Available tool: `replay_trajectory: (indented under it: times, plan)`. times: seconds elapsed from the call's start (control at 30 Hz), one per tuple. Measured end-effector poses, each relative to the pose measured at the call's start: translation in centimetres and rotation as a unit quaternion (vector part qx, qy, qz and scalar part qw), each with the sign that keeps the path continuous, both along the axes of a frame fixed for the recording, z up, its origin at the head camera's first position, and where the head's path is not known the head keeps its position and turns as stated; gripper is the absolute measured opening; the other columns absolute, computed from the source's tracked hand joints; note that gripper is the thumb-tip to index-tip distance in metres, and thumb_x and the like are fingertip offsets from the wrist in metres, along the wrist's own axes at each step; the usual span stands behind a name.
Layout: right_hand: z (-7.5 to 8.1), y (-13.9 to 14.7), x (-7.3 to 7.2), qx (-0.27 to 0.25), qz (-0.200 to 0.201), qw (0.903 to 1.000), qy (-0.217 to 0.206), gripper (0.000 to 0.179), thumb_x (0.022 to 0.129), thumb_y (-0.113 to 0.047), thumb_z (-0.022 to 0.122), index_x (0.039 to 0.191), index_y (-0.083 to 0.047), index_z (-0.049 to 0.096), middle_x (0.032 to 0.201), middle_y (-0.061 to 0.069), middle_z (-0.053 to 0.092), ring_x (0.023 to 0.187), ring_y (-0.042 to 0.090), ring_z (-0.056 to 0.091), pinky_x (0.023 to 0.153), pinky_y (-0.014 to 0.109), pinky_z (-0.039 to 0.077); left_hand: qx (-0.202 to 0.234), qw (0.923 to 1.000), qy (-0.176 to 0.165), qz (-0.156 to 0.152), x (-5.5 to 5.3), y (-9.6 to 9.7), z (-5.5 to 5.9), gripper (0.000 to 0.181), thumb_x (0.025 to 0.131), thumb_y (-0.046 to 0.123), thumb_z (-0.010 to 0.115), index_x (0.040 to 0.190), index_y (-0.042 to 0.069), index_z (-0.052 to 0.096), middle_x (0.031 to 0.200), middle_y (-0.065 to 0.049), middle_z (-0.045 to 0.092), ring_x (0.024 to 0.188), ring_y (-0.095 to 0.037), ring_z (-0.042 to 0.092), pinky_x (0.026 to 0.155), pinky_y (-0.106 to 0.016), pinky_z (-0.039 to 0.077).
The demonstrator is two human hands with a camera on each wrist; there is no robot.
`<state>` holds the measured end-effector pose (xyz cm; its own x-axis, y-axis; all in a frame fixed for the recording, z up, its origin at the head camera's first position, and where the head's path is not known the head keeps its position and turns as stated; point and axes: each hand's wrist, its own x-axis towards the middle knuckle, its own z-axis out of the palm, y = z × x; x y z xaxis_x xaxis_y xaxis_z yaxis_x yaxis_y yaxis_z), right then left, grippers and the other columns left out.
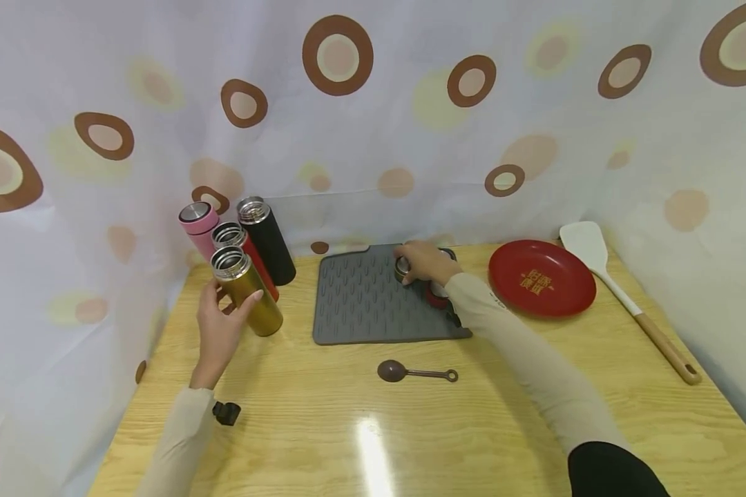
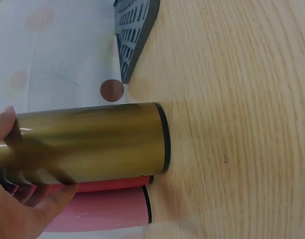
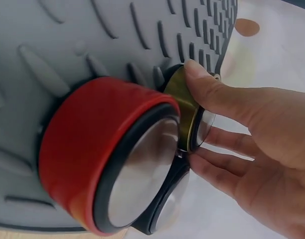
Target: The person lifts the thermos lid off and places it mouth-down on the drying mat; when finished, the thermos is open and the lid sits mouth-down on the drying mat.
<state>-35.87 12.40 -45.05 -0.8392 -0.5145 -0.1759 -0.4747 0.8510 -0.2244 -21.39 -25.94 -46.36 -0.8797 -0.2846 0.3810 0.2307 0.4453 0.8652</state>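
My left hand (image 1: 217, 331) grips the gold thermos (image 1: 251, 293), which stands upright and lidless on the table. Close behind it are a lidless red thermos (image 1: 262, 268), a lidless black thermos (image 1: 275, 248) and a pink thermos (image 1: 197, 219) with its lid on. Over the grey drying mat (image 1: 354, 297), my right hand (image 1: 429, 261) pinches a gold lid (image 3: 181, 97) between thumb and fingers. A red lid (image 3: 82, 154) with a silver top sits beside it on the mat, and a black lid (image 3: 155, 214) is partly hidden behind the red one.
A brown spoon (image 1: 393, 371) lies in front of the mat. To the right are a red plate (image 1: 516, 290) with gold characters and a white spatula (image 1: 618, 286) with a wooden handle. A patterned curtain (image 1: 373, 138) hangs behind the wooden table (image 1: 311, 421).
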Motion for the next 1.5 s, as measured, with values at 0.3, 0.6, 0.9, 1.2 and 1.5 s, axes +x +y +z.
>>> replay_trajectory:
  times: [0.3,0.6,0.9,1.2,1.5]
  plan:
    - [0.3,-0.4,0.4,0.034,0.029,0.9989,0.016,0.061,0.091,-0.023,0.083,0.142,-0.001,0.06,0.14,0.02,0.062,0.127,0.036,0.061,0.105,0.048,0.052,0.004,1.0,-0.003,0.001,2.0,1.7,2.4,0.067,0.091,0.003,0.079,0.147,-0.009,0.046,0.139,-0.029,0.05,0.129,-0.043,0.056,0.087,-0.007,0.047]
    - [-0.2,-0.5,0.7,0.012,0.029,0.9995,0.006,0.064,0.093,-0.023,0.08,0.147,0.0,0.054,0.145,0.024,0.057,0.129,0.037,0.06,0.106,0.049,0.051,-0.006,0.9999,-0.002,0.01,1.0,0.3,0.0,0.072,0.09,0.009,0.083,0.151,-0.002,0.046,0.141,-0.023,0.051,0.129,-0.04,0.056,0.086,-0.005,0.046]
    - [-0.4,-0.8,0.2,0.014,0.004,0.9998,-0.015,0.066,0.093,-0.021,0.081,0.148,0.0,0.052,0.146,0.022,0.056,0.131,0.036,0.058,0.107,0.049,0.05,-0.002,0.9995,-0.031,0.007,0.4,-0.3,0.2,0.076,0.09,0.022,0.084,0.15,0.0,0.043,0.142,-0.016,0.052,0.13,-0.032,0.056,0.097,-0.029,0.051]
    - [0.2,-0.8,0.6,0.011,-0.007,0.9999,-0.008,0.063,0.091,-0.016,0.083,0.144,0.002,0.056,0.142,0.022,0.06,0.13,0.037,0.058,0.108,0.049,0.05,0.006,0.9986,-0.052,-0.007,0.3,-0.3,0.7,0.081,0.091,0.024,0.083,0.156,0.006,0.037,0.147,-0.012,0.05,0.133,-0.028,0.052,0.104,-0.037,0.049]
    - [-0.4,-0.1,1.0,-0.019,-0.001,0.9998,0.0,0.062,0.093,-0.021,0.081,0.146,0.0,0.056,0.143,0.025,0.054,0.129,0.039,0.056,0.106,0.05,0.051,0.096,0.9894,0.109,0.008,0.5,-1.6,2.1,0.054,0.098,0.006,0.071,0.144,-0.008,0.044,0.128,0.001,0.055,0.126,-0.014,0.054,0.091,-0.015,0.05]
